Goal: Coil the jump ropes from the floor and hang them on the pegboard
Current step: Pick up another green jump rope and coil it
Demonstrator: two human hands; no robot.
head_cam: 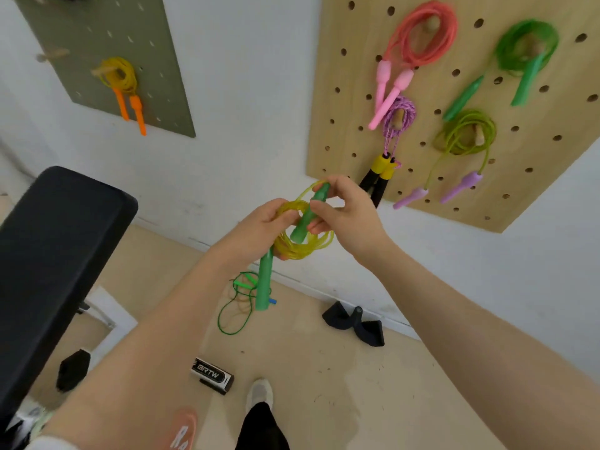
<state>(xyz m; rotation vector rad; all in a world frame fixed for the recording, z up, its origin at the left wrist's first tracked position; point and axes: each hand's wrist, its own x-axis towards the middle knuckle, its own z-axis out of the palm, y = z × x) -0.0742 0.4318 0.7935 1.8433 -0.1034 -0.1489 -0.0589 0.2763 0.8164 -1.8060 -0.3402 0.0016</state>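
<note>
From my feed, the far left shows one padded black bench (55, 254), matte and rounded at its corner. Above it hangs one olive-green pegboard (97, 34) carrying one coiled yellow rope with orange handles (125, 89).

On the tan floor (324, 368) I count one loose green jump rope (237, 303) lying in slack loops, one small black box with white lettering (212, 378), and one black strap-like item (355, 323) near the baseboard; its exact nature I cannot make out.

At centre, both bare arms reach forward. The left hand (256, 228) is curled shut around one glossy, translucent yellow jump rope (302, 241), wound into a round coil of several thin loops. One green plastic handle (264, 284), long and slightly tapered, hangs down below that hand. The right hand (350, 216) is pinched closed, thumb and fingers gripping the second green handle (308, 212), which slants through the coil with its tip pointing up.

To the right, one pale wooden pegboard (341, 125) with round holes holds five coiled ropes: one salmon-pink rope with pink handles (418, 37), one purple braided rope with black-and-yellow handles (396, 125), one lime rope with lilac handles (464, 134), and one green rope with green handles (526, 50), each looped over a peg. That makes four; I count no fifth clearly.
</note>
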